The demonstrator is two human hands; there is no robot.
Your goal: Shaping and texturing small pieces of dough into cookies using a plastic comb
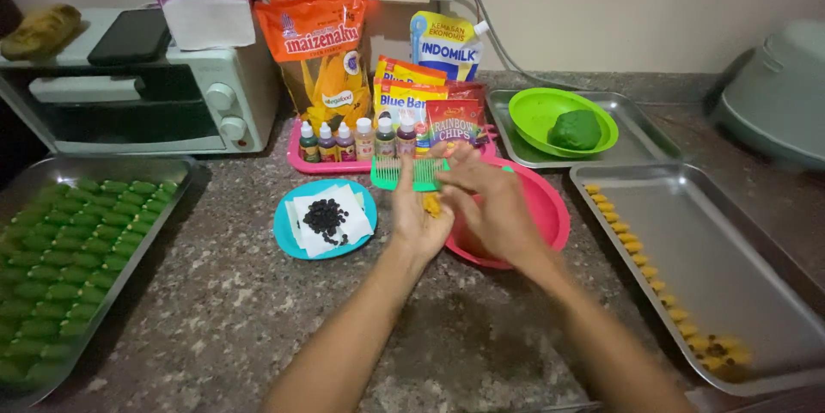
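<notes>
Right hand (494,207) hides most of the pink bowl (550,207), its fingers (455,174) blurred

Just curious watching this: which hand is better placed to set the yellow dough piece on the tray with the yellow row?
Probably the right hand: it is nearer the right-side tray. The left hand holds the green comb and the yellow dough piece.

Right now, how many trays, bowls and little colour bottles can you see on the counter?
Metal trays: 3 (left tray, back tray, right tray)
Bowls: 2 (green bowl, pink bowl)
Little colour bottles: about 6
Total: about 11
</notes>
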